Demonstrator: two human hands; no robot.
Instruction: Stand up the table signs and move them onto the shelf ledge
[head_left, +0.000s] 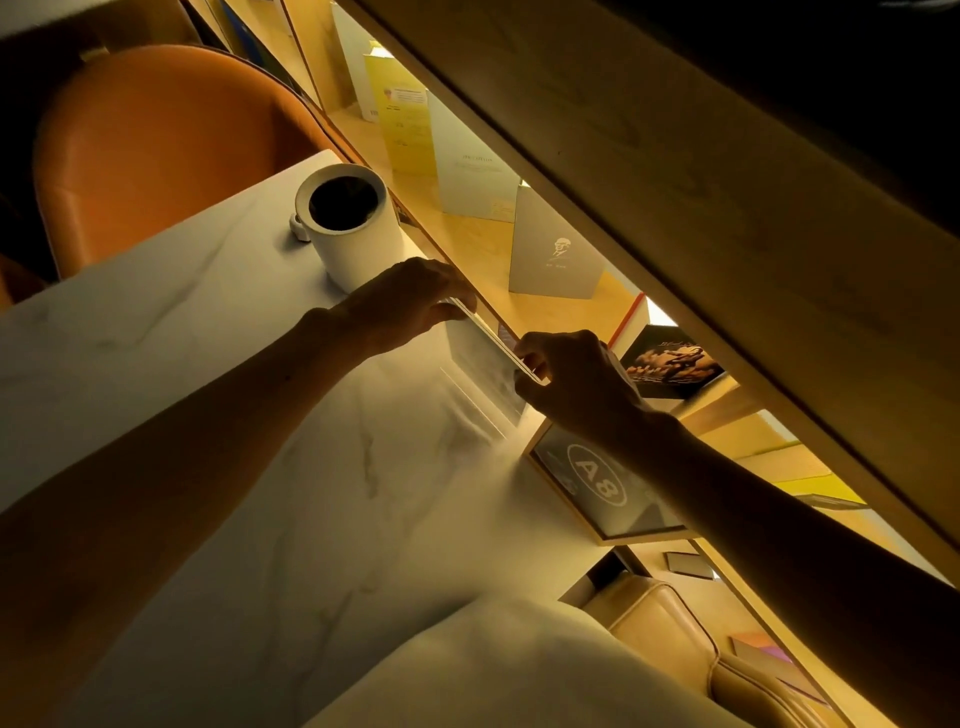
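From the head view, the left hand (410, 301) and right hand (571, 379) each pinch one end of the clear table sign (485, 358), standing on the table (208, 364) edge. Its long axis runs parallel to the shelf ledge (467, 244), which lies just beyond both hands.

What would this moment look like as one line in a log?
step: standing sign | left hand: holding clear acrylic sign | right hand: holding it | framed A8 sign: by shelf ledge
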